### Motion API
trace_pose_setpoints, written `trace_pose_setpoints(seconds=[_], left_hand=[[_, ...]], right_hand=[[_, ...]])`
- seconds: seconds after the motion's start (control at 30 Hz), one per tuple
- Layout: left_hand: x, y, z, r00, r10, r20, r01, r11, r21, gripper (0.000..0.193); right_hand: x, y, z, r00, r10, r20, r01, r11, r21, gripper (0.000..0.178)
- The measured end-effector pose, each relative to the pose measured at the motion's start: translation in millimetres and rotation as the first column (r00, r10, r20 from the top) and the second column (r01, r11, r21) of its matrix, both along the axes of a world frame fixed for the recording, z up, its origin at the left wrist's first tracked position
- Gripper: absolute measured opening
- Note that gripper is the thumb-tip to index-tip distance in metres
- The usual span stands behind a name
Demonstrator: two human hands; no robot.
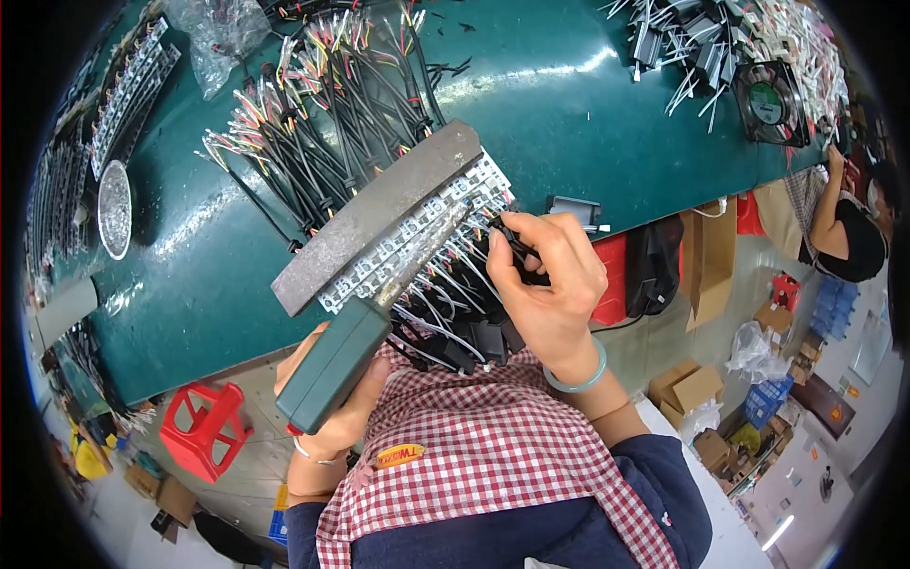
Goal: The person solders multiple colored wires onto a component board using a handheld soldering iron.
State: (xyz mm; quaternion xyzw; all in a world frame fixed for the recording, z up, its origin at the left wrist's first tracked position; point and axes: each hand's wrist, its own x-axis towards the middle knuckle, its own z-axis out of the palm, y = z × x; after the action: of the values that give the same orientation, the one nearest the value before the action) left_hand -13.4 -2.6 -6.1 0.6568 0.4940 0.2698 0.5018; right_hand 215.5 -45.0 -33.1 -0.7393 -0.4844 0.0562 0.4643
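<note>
While the left hand (349, 415) grips a green, box-handled soldering iron (336, 360) over a white circuit-board strip (417, 229), the right hand (559, 284) pinches a black cable (517, 248) by the strip's right end, and beyond a long grey metal bar (379, 215) lie coloured-tipped black cables (351, 123).

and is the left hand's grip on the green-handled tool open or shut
Shut: the left hand has its thumb along one side of the green handle, with fingers showing on the other.
</note>
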Motion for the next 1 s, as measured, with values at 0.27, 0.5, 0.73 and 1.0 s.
trace_pose_setpoints(seconds=[0.27, 0.5, 0.73, 1.0], left_hand=[[-4, -1, -1, 0.998, -0.053, -0.027, 0.053, 0.999, 0.009, 0.028], [-8, -3, -3, 0.999, -0.022, -0.032, 0.022, 1.000, -0.003, 0.028], [-5, -1, -2, 0.999, -0.040, -0.005, 0.040, 0.999, 0.025, 0.027], [10, 11, 9, 0.975, -0.191, -0.113, 0.217, 0.926, 0.309, 0.022]], right_hand=[[1, 2, 1, 1.000, 0.020, 0.006, -0.020, 0.999, -0.030, 0.027], [1, 1, 4, 0.999, 0.008, -0.041, -0.010, 0.999, -0.045, 0.027], [-2, 2, -2, 1.000, 0.007, 0.026, -0.006, 0.999, -0.035, 0.027], [-3, 3, -2, 0.999, -0.039, 0.018, 0.040, 0.999, -0.037, 0.022]])
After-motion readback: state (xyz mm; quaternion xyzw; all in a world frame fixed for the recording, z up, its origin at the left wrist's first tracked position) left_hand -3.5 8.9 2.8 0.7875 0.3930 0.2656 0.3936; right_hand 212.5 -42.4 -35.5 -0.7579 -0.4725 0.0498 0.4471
